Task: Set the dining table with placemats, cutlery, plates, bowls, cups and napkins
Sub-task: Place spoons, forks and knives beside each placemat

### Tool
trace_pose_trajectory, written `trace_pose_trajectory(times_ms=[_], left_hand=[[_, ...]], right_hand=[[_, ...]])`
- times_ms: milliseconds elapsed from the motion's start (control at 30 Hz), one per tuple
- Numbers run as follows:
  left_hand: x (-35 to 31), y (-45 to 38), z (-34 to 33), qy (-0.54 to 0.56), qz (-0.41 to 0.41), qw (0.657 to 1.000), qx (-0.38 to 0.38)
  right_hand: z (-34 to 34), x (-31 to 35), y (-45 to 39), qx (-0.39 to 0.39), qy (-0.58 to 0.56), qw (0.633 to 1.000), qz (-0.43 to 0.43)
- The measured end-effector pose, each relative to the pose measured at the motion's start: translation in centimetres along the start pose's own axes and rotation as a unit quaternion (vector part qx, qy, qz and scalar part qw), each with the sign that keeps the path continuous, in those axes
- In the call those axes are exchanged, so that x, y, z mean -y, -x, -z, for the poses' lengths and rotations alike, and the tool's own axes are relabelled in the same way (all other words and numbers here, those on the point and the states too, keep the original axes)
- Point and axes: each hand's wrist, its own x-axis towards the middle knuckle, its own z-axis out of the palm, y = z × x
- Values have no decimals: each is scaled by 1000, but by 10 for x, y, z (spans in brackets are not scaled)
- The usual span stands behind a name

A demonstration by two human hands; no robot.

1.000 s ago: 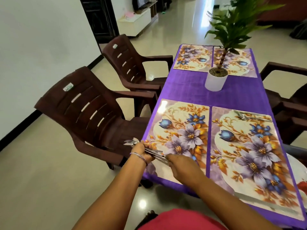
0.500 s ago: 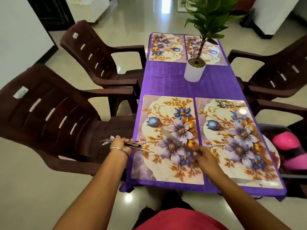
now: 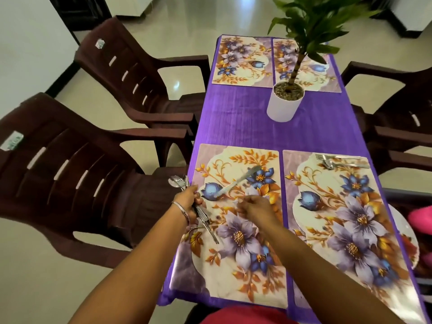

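Nothing here I can actually read. The two brown chairs on my left each have a small sticker on the backrest, the near sticker [image 3: 12, 141] and the far sticker [image 3: 100, 43], both white with greenish print, but the lettering is way too blurry to make out.

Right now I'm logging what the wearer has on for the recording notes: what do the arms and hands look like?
Both forearms are bare, with no sleeves in view. The left hand has a thin silver bangle round its wrist. The right hand shows no ring, watch or glove. A pink-red garment shows at the bottom edge.
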Motion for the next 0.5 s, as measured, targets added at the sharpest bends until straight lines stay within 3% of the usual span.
trace_pose_trajectory(times_ms=[33,67,133,200,267,367,500], left_hand=[[-1,-4,-5,-21,-10,1000,-1],[-2,-10,-9,-44,-19,999,-4],[0,-19,-19,-104,-30,994,-12],[2,-28,-24,-186,-42,982,-14],[6,-43,-23,-260,-38,964,-25],[3,-52,-23,-319,-30,947,-19],[-1,-57,-19,-329,2,944,3]], right_hand=[[5,1,-8,-27,139,987,77],[11,1,-16,-47,262,950,160],[18,2,-32,-23,439,852,285],[19,3,-48,19,558,756,342],[20,5,-63,55,623,701,343],[18,8,-83,73,660,683,303],[1,18,-101,56,664,695,268]])
